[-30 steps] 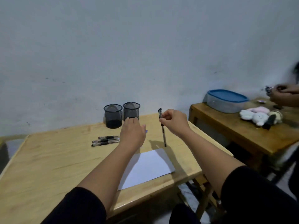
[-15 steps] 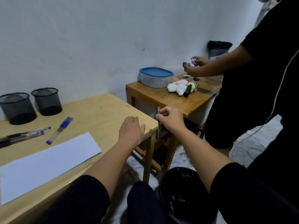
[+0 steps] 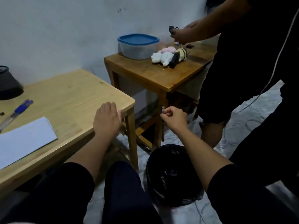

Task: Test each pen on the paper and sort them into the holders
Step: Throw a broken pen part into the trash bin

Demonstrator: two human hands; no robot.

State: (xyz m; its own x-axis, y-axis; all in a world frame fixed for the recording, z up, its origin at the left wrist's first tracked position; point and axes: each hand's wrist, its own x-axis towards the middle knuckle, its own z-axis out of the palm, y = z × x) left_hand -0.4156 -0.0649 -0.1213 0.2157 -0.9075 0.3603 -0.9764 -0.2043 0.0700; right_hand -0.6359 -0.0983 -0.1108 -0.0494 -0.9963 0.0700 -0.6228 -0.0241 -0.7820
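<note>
Your right hand (image 3: 174, 118) has dropped lower w/ pen (image 3: 163, 123) pinched upright above bin (image 3: 173, 175); left hand (image 3: 106, 120) flat, open, at table (image 3: 72, 97) corner.

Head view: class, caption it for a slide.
Right hand dangles a pen above a black-lined bin.

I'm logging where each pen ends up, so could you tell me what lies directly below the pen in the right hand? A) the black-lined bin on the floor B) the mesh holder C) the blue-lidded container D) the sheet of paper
A: the right hand pinches the pen upright, off the light wooden table, above the black-lined bin.
</note>
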